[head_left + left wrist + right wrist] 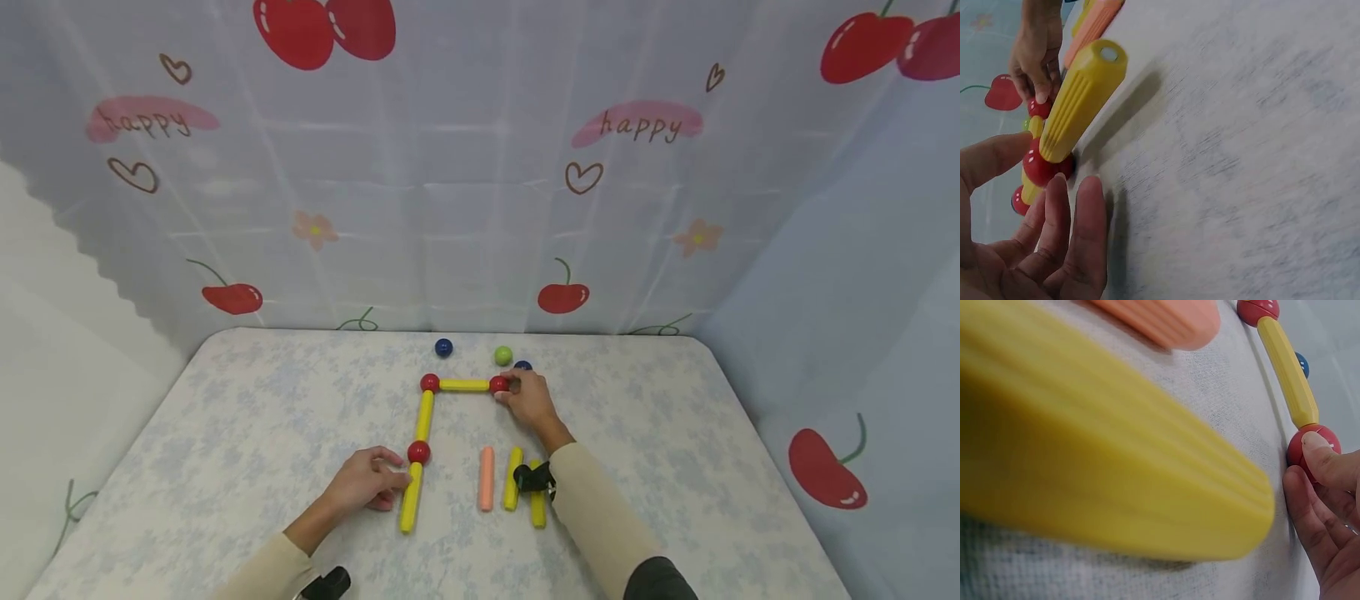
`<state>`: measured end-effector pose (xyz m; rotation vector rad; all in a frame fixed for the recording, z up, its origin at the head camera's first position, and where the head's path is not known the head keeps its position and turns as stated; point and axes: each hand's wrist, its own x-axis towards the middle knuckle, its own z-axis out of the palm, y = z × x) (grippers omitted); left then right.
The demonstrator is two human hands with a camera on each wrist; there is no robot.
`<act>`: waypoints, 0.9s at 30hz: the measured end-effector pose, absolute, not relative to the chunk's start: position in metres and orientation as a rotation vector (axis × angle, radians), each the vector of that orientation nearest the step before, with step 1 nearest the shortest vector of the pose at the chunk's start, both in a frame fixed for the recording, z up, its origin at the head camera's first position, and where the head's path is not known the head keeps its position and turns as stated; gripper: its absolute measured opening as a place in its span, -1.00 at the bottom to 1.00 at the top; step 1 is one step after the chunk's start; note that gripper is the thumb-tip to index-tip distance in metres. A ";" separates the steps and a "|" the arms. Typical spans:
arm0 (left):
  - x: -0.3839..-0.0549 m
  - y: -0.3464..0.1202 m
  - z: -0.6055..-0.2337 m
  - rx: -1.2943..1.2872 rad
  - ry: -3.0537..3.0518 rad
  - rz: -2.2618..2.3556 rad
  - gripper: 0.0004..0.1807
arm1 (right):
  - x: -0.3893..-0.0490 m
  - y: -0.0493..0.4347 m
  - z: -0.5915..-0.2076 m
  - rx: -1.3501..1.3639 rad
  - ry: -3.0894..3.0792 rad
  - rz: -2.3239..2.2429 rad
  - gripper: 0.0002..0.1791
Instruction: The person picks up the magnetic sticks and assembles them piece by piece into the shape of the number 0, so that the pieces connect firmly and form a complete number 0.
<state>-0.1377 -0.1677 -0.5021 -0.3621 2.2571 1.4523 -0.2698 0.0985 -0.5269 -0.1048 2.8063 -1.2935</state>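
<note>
On the table, red balls and yellow rods form an angular chain. My right hand pinches the red ball at its far right end, thumb on the ball in the right wrist view. A yellow rod runs left from there to the red corner ball. Another yellow rod leads toward me to a third red ball, then a last yellow rod. My left hand is beside that last rod, fingers loosely bent and spread, fingertips close to rod and ball.
Between the arms lie a pink rod and two loose yellow rods, one partly hidden by the right wrist's black camera. Behind the chain sit a blue ball, a green ball and another blue ball. A printed curtain hangs behind.
</note>
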 end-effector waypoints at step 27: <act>-0.309 -0.147 -0.478 -0.048 2.637 1.287 -0.58 | -0.270 0.104 -0.526 -0.090 2.735 -1.385 -0.60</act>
